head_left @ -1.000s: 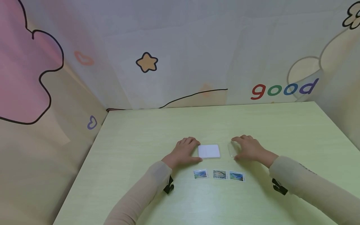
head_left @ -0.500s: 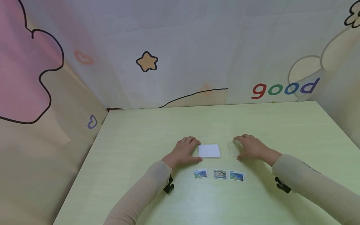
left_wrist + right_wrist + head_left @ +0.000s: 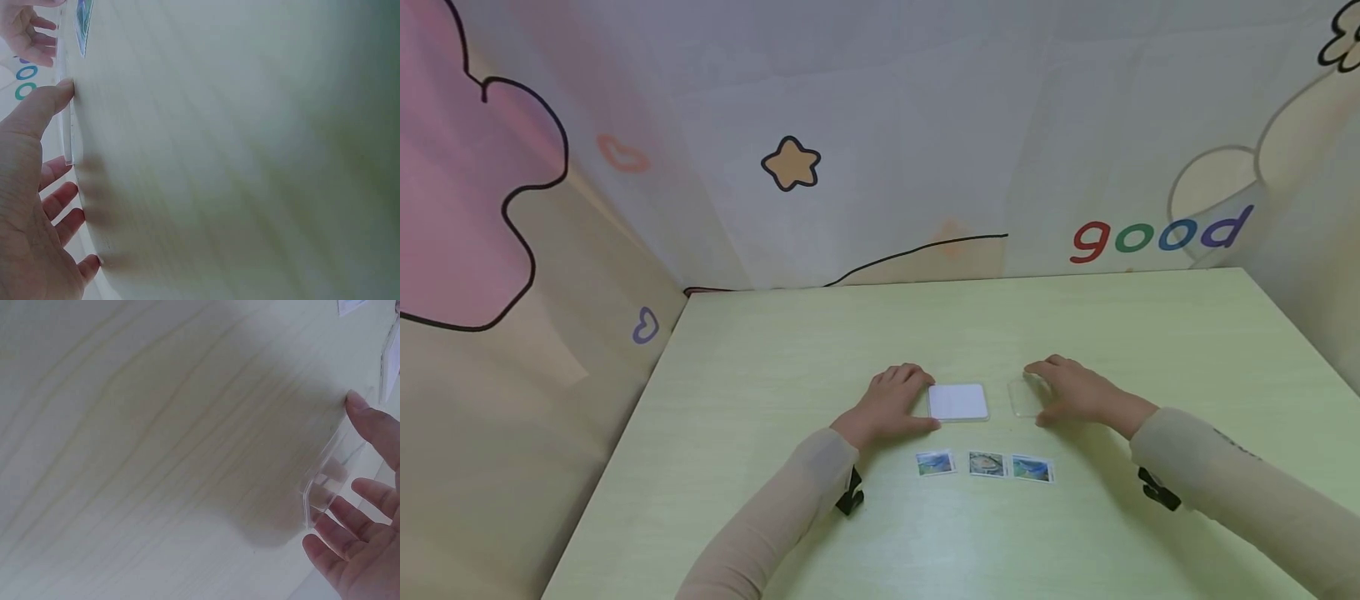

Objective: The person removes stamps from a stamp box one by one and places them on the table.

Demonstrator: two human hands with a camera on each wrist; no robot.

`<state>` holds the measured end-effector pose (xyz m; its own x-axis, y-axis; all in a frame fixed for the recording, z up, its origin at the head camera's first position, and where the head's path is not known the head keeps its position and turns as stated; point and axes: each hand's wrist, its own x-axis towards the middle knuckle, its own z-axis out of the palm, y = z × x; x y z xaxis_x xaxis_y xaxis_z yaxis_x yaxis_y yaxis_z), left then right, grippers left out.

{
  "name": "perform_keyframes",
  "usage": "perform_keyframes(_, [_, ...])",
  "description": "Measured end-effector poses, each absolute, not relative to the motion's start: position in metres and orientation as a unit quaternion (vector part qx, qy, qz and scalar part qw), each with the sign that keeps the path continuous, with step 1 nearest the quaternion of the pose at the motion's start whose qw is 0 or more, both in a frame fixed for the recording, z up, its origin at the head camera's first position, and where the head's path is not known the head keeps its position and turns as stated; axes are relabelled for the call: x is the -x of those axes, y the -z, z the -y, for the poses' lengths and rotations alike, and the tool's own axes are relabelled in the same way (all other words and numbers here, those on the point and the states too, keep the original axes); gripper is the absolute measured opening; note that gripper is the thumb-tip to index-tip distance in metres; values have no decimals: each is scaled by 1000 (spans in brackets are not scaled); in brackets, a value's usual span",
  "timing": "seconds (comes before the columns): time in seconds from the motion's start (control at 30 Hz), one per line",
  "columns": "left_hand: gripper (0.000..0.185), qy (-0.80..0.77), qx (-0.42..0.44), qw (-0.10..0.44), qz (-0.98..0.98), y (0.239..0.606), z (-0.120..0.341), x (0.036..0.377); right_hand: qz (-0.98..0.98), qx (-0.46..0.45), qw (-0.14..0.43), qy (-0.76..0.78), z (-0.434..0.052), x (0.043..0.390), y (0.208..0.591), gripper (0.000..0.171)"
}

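A flat clear case (image 3: 958,402) with a white face lies near the middle of the table. My left hand (image 3: 895,404) holds its left end, thumb at the near corner and index finger at the far one. In the left wrist view, the thumb sits against the edge of the case (image 3: 67,134). To the right, a clear plastic lid (image 3: 1021,400) rests on the table. Spread loosely around the lid's right end is my right hand (image 3: 1078,392). The right wrist view has its thumb beside the clear lid (image 3: 334,464), the other fingers apart beyond it.
Nearer me lie three small stamp-like pictures in a row: a left one (image 3: 935,463), a middle one (image 3: 987,465) and a right one (image 3: 1033,469). The pale wooden table (image 3: 760,350) ends at a printed cloth backdrop (image 3: 887,167).
My right hand has drifted a little to the right and away, baring more of the clear lid, which stays in place. My left hand and the case have not moved.
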<state>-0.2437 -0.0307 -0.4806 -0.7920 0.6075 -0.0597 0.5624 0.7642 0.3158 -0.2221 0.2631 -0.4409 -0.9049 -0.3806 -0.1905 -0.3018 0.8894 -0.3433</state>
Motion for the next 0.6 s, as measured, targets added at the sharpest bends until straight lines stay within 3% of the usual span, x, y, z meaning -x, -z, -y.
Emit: perform_keyframes(0.6, [62,-140,-315,79,-935,481,31,245,-962,197,124,145,-264,226,440,66])
